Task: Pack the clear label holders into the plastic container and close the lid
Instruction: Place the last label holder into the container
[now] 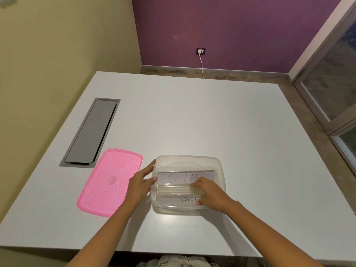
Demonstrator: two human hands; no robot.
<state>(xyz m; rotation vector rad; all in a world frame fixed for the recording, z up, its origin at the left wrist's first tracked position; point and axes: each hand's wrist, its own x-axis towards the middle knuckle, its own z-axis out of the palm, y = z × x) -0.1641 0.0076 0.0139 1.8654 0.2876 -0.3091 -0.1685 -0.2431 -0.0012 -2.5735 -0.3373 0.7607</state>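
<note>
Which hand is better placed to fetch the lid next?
Left hand, probably: it rests at the container's left wall, beside the pink lid. The right hand is inside, on the label holders.

White table, grey cable hatch, beige wall, purple wall, wall socket, glass door

White table, clear plastic container near its front edge, pink lid flat just beside it
</note>
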